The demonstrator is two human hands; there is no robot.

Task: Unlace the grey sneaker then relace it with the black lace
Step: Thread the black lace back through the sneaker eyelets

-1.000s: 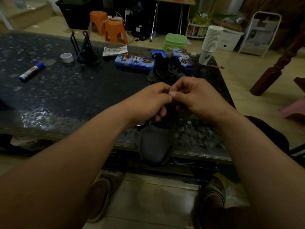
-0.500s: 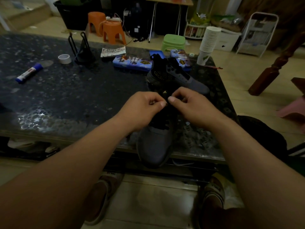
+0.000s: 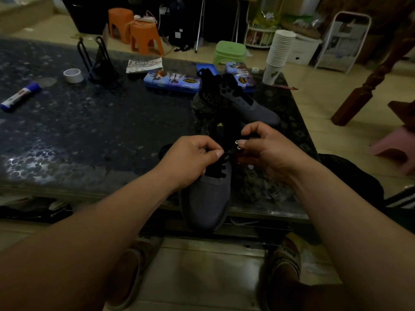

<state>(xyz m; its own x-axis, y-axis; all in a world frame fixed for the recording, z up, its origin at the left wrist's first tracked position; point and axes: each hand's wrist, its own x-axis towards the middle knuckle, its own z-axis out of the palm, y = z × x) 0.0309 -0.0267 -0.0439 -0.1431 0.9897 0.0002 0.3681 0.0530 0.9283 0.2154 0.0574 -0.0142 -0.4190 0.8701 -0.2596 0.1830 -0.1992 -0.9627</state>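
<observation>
A grey sneaker [image 3: 207, 198] lies on the dark table with its toe hanging over the near edge toward me. A black lace [image 3: 219, 169] crosses its lower eyelets. My left hand [image 3: 190, 160] pinches the lace at the left side of the tongue. My right hand [image 3: 267, 151] has its fingers curled at the right eyelets, pinching the lace there; the lace end is hidden in the dark. A second grey sneaker [image 3: 233, 99], without a visible lace, stands behind the first.
The dark speckled table [image 3: 89, 131] holds a blue marker [image 3: 19, 96], a tape roll [image 3: 73, 75], a black wire stand [image 3: 96, 61], blue tins [image 3: 171, 80] and a stack of paper cups [image 3: 278, 56]. Orange stools [image 3: 137, 30] and a green stool [image 3: 228, 51] stand beyond. My feet in slippers are below the table.
My hands have drawn apart and lowered toward me along the sneaker, uncovering the tongue logo and the second sneaker behind.
</observation>
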